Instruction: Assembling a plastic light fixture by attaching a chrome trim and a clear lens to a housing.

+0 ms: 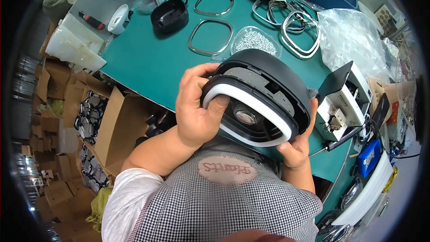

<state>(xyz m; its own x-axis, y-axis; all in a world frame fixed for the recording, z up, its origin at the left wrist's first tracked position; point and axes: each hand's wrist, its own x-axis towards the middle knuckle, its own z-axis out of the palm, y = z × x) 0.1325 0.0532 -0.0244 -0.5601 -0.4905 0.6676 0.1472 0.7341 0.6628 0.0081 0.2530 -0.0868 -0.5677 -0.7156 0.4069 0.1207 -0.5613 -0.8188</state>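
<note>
Both my hands hold a rounded black lamp-like housing (264,62) above the near side of the green table. A white rounded-square ring (257,103) with a black rim sits at its near face, tilted, and a gap shows between this front part and the black shell. Inside the gap is a pale board (255,79) with small yellowish dots. My left hand (195,112) grips the left side, its thumb over the white ring. My right hand (298,149) clasps the lower right corner, with its fingers partly hidden behind the shell.
Beyond the housing, a clear tray of screws (255,40) stands beside loose metal frames (214,4). A black shell (170,15) lies farther left. At right are a white screw-feeder-like box (342,98) and a corded tool (342,142). Cardboard boxes (112,130) stand left of the table.
</note>
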